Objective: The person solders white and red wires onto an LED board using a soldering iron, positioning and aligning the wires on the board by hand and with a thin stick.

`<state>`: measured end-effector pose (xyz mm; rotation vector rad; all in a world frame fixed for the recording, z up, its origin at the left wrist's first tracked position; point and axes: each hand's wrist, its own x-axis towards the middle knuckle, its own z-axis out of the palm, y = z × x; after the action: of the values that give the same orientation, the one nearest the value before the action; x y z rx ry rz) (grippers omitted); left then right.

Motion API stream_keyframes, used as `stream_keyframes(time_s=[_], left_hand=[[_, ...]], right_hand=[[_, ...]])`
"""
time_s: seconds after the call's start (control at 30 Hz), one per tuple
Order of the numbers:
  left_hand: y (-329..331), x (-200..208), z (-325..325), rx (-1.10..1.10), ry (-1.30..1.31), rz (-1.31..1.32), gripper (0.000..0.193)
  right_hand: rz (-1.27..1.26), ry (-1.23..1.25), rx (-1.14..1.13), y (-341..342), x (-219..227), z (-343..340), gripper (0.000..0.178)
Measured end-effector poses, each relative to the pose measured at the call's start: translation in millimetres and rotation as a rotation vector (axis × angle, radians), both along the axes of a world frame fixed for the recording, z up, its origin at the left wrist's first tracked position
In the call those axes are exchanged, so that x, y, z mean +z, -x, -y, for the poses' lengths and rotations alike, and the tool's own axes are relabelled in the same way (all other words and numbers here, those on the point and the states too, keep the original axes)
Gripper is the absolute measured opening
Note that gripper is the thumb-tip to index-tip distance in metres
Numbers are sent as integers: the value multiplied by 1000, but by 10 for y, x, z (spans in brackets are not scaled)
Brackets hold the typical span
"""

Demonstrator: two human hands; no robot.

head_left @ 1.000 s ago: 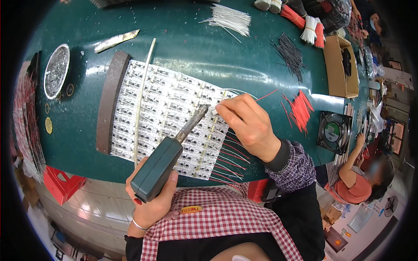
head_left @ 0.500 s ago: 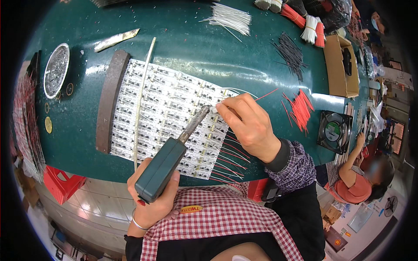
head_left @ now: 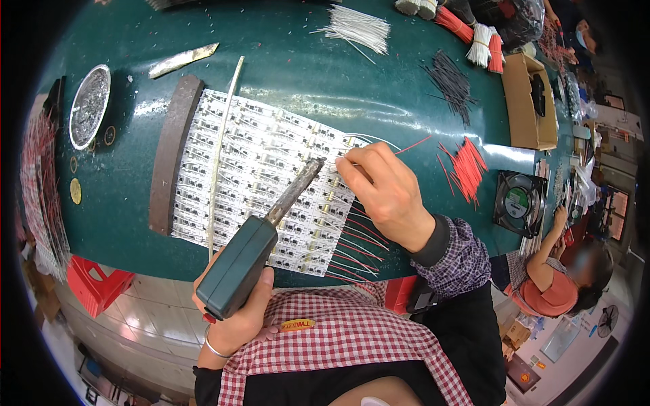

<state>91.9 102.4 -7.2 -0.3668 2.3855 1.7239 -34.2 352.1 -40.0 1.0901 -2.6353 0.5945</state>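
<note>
My left hand (head_left: 233,298) is wrapped round the dark green handle of a soldering iron (head_left: 245,260). The iron's tip is over a white sheet of circuit boards (head_left: 267,166), close to my right fingertips. My right hand (head_left: 386,186) is closed in a pinch at the sheet's right edge. A red wire (head_left: 414,143) sticks out from behind it, toward the upper right; the pinched end is hidden. White wires (head_left: 376,139) arc just above that hand. Below it, several red and white wires (head_left: 359,247) trail from the sheet's right edge.
A brown bar (head_left: 175,155) lies along the sheet's left edge, and a pale strip (head_left: 225,128) crosses the sheet. Loose white (head_left: 357,28), black (head_left: 450,84) and red wires (head_left: 468,169) lie beyond. A fan (head_left: 520,203) and cardboard box (head_left: 528,101) stand right; a metal bowl (head_left: 89,107) left.
The soldering iron has drawn back slightly to the left, its tip moving away from my right fingertips. My right hand has hardly moved.
</note>
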Motion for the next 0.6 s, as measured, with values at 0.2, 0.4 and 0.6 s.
stream_keyframes(time_s=[0.2,0.4,0.6], left_hand=[[-59,-13,11,43,-6,13,32],[-51,35,-17,147,-15,90,24],[17,63,-47,65,27,-37,23]], right_hand=[[-81,125,9,-65,19,-8,32],[47,152,36,-112,-20,-2,34],[64,127,39,-124,-25,-5,34]])
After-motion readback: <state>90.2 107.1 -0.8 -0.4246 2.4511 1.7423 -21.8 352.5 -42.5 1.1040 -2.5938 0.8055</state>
